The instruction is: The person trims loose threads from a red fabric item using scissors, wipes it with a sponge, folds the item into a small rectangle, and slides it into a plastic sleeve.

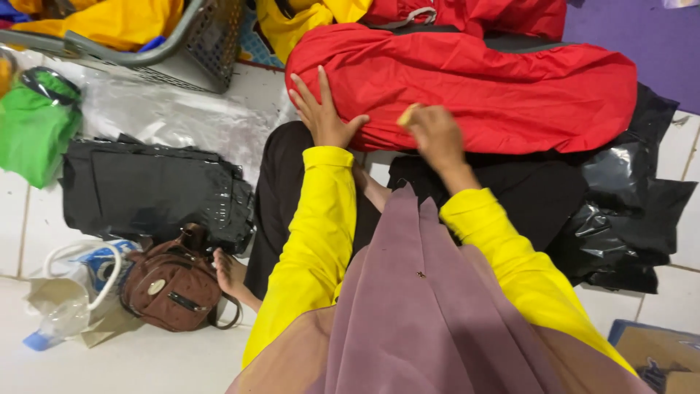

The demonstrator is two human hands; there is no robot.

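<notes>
A red folded garment (474, 84) lies across my lap and the floor in front of me. My left hand (321, 109) rests flat on its near left edge, fingers spread. My right hand (434, 131) is closed at the garment's near edge, pinching a small pale yellow thing (406, 114) between thumb and fingers; what it is I cannot tell. Both my arms wear yellow sleeves. A mauve cloth hangs from my chest below them.
Black plastic bags lie in a stack at left (153, 190) and crumpled at right (627, 211). A grey basket (197, 44) with yellow cloth stands at top left. A green bag (36, 124), a brown handbag (171, 284) and clear plastic lie on the white tiled floor.
</notes>
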